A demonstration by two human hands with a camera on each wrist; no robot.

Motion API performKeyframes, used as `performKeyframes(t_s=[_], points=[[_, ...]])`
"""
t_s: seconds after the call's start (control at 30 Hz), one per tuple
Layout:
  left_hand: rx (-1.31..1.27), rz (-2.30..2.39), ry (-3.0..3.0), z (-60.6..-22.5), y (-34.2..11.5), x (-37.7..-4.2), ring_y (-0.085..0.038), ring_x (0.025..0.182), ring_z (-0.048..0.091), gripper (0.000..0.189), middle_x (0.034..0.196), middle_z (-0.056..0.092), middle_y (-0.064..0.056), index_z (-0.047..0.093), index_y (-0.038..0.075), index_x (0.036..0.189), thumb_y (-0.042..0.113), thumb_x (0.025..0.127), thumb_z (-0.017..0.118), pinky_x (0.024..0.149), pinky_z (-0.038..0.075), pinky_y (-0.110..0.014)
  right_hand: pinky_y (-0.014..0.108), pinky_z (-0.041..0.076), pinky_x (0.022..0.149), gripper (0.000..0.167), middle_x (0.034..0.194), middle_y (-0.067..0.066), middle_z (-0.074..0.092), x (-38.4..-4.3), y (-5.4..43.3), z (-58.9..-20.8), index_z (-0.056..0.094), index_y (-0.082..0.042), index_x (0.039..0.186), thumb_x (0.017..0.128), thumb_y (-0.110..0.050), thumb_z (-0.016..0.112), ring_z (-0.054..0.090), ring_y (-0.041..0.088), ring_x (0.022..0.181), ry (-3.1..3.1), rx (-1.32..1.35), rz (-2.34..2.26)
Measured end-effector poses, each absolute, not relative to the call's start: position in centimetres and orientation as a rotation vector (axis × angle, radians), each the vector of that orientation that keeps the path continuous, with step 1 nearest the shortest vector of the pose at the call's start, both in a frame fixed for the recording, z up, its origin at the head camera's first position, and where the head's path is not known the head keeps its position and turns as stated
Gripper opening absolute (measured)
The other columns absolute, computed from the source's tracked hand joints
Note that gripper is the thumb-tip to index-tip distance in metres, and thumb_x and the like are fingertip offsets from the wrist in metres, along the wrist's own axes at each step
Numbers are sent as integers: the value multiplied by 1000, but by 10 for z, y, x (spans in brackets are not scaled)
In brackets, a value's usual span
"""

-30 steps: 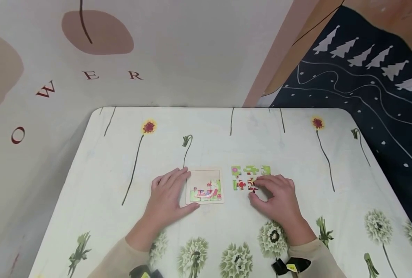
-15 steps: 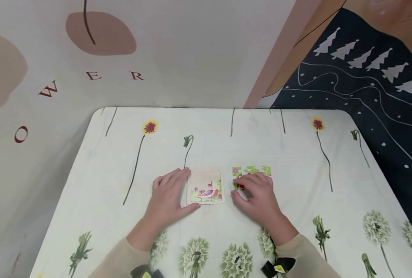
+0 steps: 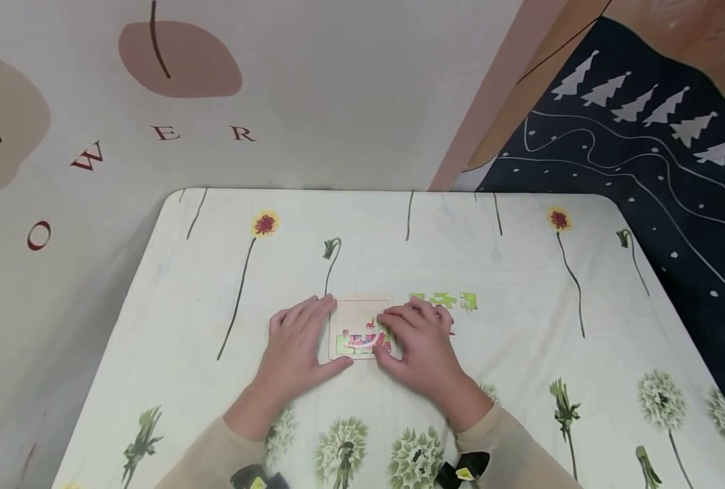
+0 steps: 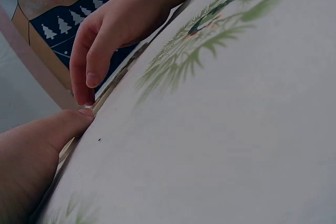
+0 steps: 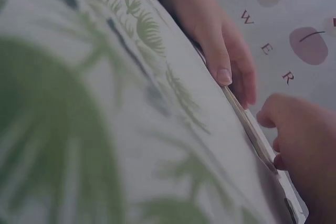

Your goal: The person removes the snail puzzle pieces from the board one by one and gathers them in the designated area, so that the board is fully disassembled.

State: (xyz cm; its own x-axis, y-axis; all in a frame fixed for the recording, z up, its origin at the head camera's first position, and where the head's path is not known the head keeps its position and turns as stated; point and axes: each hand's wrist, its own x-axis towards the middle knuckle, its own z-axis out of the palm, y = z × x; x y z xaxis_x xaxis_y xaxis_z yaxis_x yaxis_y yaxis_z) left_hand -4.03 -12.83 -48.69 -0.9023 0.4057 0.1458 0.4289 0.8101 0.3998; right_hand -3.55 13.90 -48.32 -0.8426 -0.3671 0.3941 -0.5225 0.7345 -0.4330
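A small square puzzle board [image 3: 356,310] lies on the table, with colourful pieces fitted along its lower part. My left hand [image 3: 298,343] rests against the board's left side, fingers extended and thumb along the near edge. Over the board's right side is my right hand [image 3: 420,343], its thumb and fingers bent and apart with the fitted pieces [image 3: 362,341] showing between them. Loose green puzzle pieces [image 3: 443,299] lie right of the board, partly covered by the right hand. From the right wrist, the board's edge [image 5: 247,124] runs between both hands.
The table is covered by a white cloth [image 3: 497,272] printed with flowers and dandelions. Behind it stands a pale wall [image 3: 338,102] with letters and painted shapes. A dark tree-patterned surface [image 3: 643,149] borders the right side.
My right hand has moved left from the loose pieces to the board's right side, uncovering part of the top row of loose pieces. The left hand stays at the board.
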Motion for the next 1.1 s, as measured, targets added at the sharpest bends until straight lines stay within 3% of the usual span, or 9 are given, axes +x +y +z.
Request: performKeyframes(t_s=[0.43, 0.93, 1.1], points=[[-679, -674, -2939, -488, -128, -41, -29, 150, 40, 99, 165, 47, -3, 47, 14, 159, 68, 82, 79, 108, 31, -58, 58, 34, 100, 35, 133, -3, 68, -34, 138, -482, 75, -22, 133, 99, -22, 66, 53, 27, 121, -2754, 762, 751], [-679, -654, -2947, -488, -130, -42, -29, 151, 39, 101, 165, 46, -3, 46, 14, 160, 69, 82, 79, 108, 31, -59, 56, 33, 102, 28, 128, 1, 66, -38, 134, -485, 77, -21, 122, 94, -15, 73, 52, 26, 118, -2708, 766, 880], [-688, -660, -2942, -489, -129, -42, -29, 151, 40, 101, 166, 46, -3, 46, 14, 160, 70, 82, 78, 108, 31, -60, 59, 32, 104, 32, 125, 4, 65, -38, 136, -485, 78, -17, 123, 91, -11, 77, 52, 31, 118, -2643, 791, 901]])
